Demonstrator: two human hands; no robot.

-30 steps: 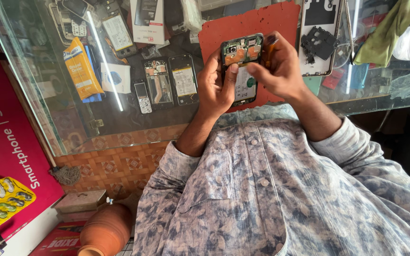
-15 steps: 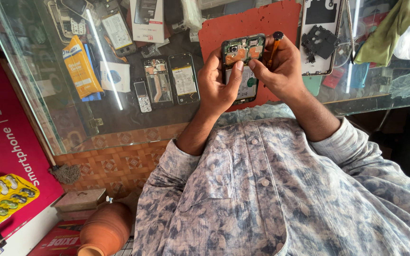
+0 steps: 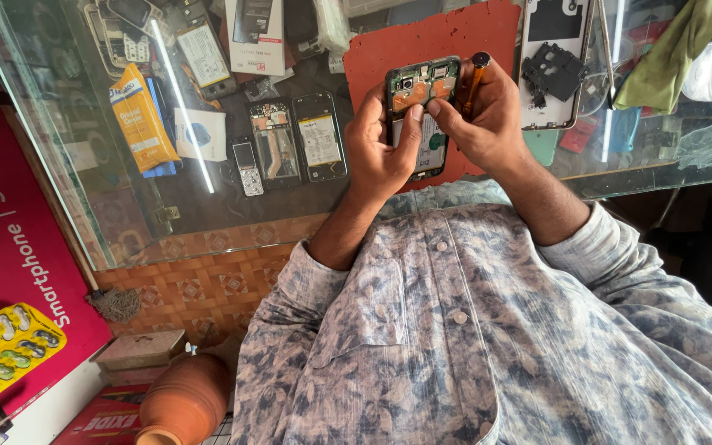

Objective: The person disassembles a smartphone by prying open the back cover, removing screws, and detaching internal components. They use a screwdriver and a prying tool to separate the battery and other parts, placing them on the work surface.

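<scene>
Orange-handled screwdriver (image 3: 475,81) sat pinched in my right hand (image 3: 488,124), while my left hand (image 3: 377,152) was clamped around the opened smartphone (image 3: 420,111), back cover off and green board exposed, held just above the red work mat (image 3: 455,37) on the glass counter (image 3: 208,189). Both thumbs pressed on the phone's middle, so I judged this was mid-teardown, checking or freeing a part rather than driving a screw. Next move called for bringing the tip onto a board screw while keeping the phone steady.
</scene>
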